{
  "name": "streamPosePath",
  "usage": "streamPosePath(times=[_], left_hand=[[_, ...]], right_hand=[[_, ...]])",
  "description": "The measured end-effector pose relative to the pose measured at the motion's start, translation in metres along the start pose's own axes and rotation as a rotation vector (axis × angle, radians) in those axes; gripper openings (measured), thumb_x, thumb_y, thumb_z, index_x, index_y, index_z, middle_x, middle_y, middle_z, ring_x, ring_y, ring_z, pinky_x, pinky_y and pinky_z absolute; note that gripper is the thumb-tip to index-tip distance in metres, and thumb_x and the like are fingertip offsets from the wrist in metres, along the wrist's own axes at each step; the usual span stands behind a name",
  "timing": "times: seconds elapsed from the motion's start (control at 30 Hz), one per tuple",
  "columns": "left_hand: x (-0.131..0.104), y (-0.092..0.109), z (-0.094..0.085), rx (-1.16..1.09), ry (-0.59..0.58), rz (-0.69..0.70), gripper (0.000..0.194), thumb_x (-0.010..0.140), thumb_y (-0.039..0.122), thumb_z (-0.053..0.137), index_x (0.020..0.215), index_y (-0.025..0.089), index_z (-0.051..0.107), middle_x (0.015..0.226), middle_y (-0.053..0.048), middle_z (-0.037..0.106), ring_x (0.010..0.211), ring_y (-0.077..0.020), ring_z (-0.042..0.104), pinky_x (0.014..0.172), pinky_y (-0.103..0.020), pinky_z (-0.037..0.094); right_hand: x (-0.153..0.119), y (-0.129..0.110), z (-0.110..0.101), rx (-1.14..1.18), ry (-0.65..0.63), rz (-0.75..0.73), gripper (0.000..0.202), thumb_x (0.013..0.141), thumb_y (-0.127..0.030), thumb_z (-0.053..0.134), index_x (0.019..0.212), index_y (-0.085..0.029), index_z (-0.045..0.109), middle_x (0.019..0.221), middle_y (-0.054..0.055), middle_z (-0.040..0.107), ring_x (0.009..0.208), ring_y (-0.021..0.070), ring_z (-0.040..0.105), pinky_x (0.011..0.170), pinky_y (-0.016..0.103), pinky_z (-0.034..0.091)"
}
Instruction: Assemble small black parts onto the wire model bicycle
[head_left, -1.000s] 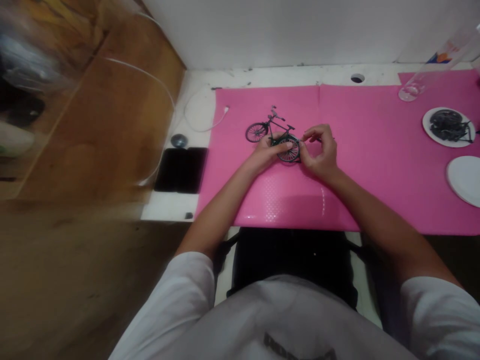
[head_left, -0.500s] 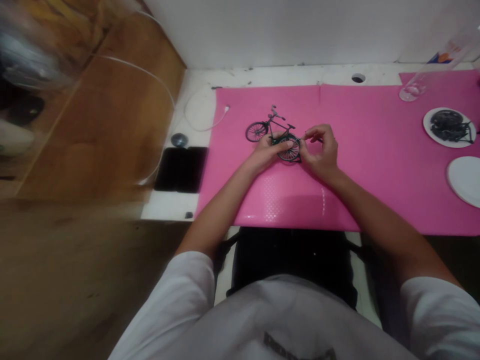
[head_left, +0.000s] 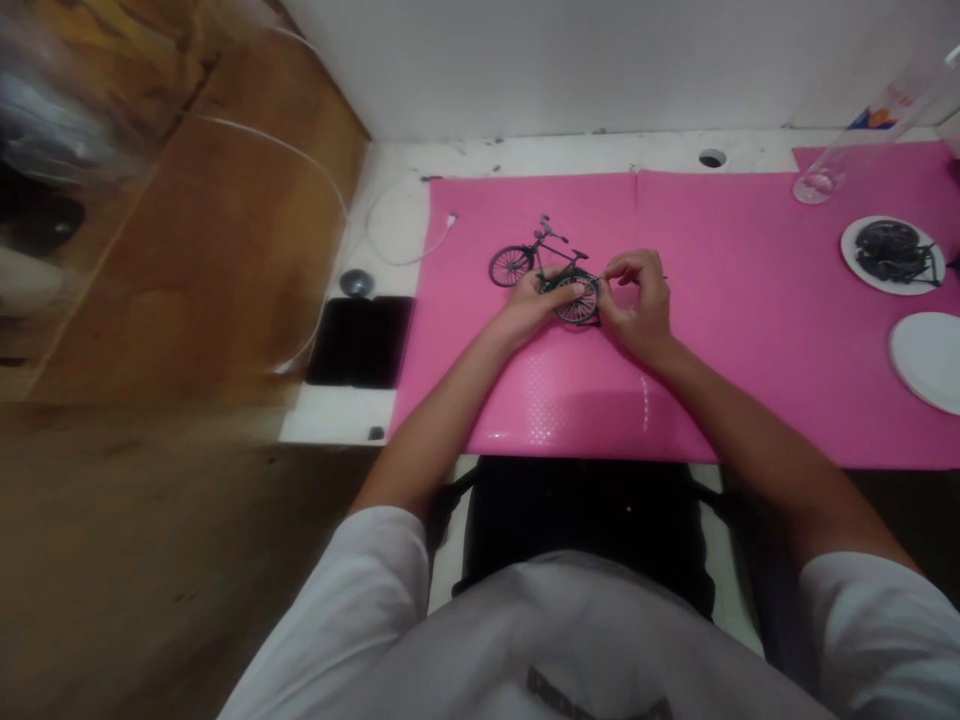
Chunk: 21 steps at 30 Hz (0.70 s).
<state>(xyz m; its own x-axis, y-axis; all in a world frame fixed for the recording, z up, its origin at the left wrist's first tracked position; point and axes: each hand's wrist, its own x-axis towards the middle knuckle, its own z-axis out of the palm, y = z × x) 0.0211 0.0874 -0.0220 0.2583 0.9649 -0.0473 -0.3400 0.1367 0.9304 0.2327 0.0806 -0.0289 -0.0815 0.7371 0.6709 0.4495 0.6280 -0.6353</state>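
Observation:
A small dark model bicycle (head_left: 551, 262) stands over the pink mat, its front wheel pointing left and its handlebar up. My left hand (head_left: 534, 305) is closed around its rear part, thumb lying across the rear wheel (head_left: 577, 300). At the right edge of that wheel, my right hand (head_left: 637, 305) is closed in a pinch, fingertips by the back of the bicycle. A thin dark tip shows beyond the right hand's knuckles. What the pinch holds is too small to name.
The pink mat (head_left: 742, 360) covers the table. At right are a white plate (head_left: 851, 262) of dark parts, another white plate (head_left: 930, 360) and a clear bottle (head_left: 832, 175). At left lie a black flat object (head_left: 360, 340), a small round dark object (head_left: 356, 283) and a white cable (head_left: 451, 220).
Both hands stay at the rear wheel with almost no movement; the right fingers shift very slightly. The whole view has moved a little.

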Motion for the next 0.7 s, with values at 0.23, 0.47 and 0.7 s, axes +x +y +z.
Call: streamPosePath(times=[0.23,0.47,0.7], left_hand=[[0.003,-0.004,-0.002,-0.005,0.032,0.011,0.054,0.063,0.047,0.115,0.102,0.020,0.088,0.103,-0.003,0.088,0.093,-0.0163,0.080,0.099,-0.032,0.063],[0.005,-0.006,-0.006,0.030,0.046,0.039,0.054,0.066,0.047,0.113,0.108,0.022,0.090,0.106,-0.003,0.088,0.097,-0.0175,0.080,0.104,-0.034,0.062],[0.004,-0.004,-0.005,0.079,0.058,0.063,0.058,0.065,0.052,0.113,0.109,0.022,0.090,0.108,-0.005,0.088,0.098,-0.0195,0.080,0.104,-0.037,0.063]], right_hand=[[0.010,-0.002,-0.007,-0.054,-0.066,-0.086,0.038,0.116,-0.065,0.064,0.110,-0.029,0.075,0.106,0.009,0.077,0.107,0.0330,0.071,0.111,0.067,0.062],[0.012,0.003,-0.004,-0.087,-0.141,-0.055,0.047,0.120,-0.068,0.054,0.116,-0.032,0.083,0.109,0.009,0.081,0.112,0.0344,0.072,0.121,0.071,0.057],[0.011,0.006,-0.006,-0.074,-0.167,-0.036,0.046,0.120,-0.068,0.056,0.113,-0.032,0.084,0.111,0.009,0.081,0.112,0.0336,0.071,0.121,0.068,0.057]])
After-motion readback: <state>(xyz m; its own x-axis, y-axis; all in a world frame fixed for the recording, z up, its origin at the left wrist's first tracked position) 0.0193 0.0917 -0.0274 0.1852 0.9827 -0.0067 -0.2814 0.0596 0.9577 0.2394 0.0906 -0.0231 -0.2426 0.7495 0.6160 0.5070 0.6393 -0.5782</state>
